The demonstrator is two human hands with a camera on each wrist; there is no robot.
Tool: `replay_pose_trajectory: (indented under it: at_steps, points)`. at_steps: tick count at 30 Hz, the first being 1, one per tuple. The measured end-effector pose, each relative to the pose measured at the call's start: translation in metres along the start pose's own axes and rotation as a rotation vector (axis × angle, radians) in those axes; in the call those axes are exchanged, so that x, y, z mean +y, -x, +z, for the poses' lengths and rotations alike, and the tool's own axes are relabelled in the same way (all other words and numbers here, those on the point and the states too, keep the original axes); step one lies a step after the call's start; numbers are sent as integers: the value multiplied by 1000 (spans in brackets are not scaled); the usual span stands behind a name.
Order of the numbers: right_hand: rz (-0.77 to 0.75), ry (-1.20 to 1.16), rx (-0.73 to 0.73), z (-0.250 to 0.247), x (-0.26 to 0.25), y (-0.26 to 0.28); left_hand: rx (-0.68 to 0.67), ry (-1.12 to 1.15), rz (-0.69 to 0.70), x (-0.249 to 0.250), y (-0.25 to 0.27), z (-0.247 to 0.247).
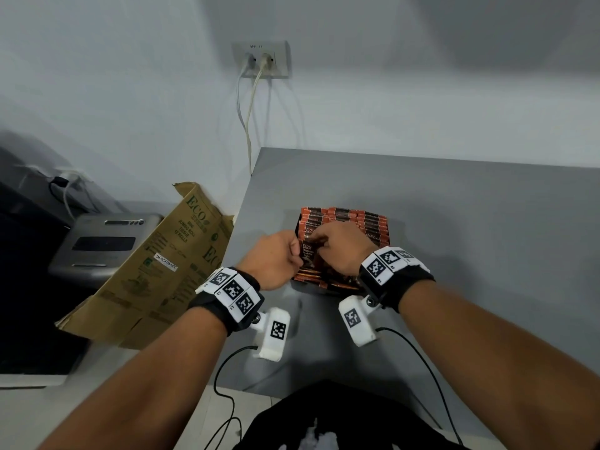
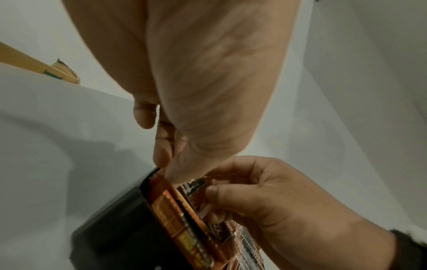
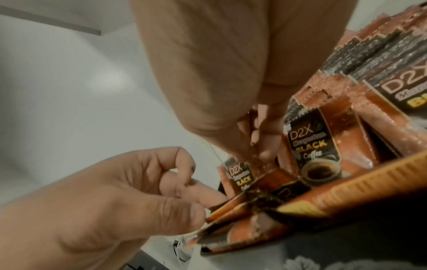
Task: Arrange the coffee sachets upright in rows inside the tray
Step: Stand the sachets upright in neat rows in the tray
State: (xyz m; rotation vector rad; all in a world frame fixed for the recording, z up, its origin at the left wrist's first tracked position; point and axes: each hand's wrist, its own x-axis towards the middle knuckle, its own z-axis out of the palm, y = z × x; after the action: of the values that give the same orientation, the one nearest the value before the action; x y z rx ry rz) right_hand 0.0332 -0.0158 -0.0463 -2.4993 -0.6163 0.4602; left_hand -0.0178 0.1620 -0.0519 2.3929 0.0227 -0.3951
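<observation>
Orange-and-black coffee sachets [image 1: 357, 222] fill the black tray [image 2: 110, 228] dead ahead. Right hand [image 1: 337, 246] pinches one sachet's [image 3: 238, 175] top, long axis upright; left hand [image 1: 276, 258], curled, apparently steadies the near row.

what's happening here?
A person is packing coffee sachets upright into a black tray on a grey table. The back rows already stand; several near sachets lie loose. The right hand pinches one sachet by its top edge, and the left hand, fingers curled, works at the tray's left side.
</observation>
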Motion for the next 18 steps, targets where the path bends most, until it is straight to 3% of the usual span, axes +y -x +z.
replay_pose_trajectory:
  at_steps: [3, 9, 18]
  points:
    - [12, -19, 28, -4, 9, 4, 47, -34, 53, -2, 1, 2]
    - [20, -81, -62, -5, 15, 12, 123, -44, 139, -5, 5, 7]
    - [11, -68, -73, 0, 9, 14, 149, -61, 188, -9, 11, 10]
